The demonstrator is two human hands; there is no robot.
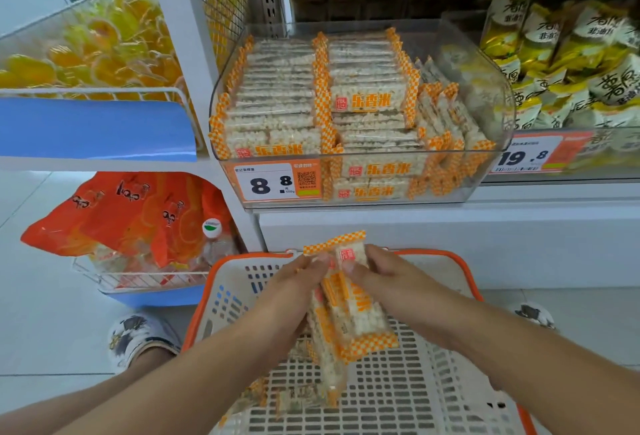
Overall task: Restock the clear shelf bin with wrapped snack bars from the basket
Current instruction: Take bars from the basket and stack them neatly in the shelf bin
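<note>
While both hands, left hand and right hand, clasp loose bundle of wrapped snack bars above basket, slick wrappers may fan and slip; clear shelf bin already crowded, so bars could snag front wall or spill.

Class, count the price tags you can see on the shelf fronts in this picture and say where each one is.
2. One price tag, reading 8.8, is on the front of the clear shelf bin; another, reading 19.8, is on the bin to its right. Others may lie outside the picture.
</note>
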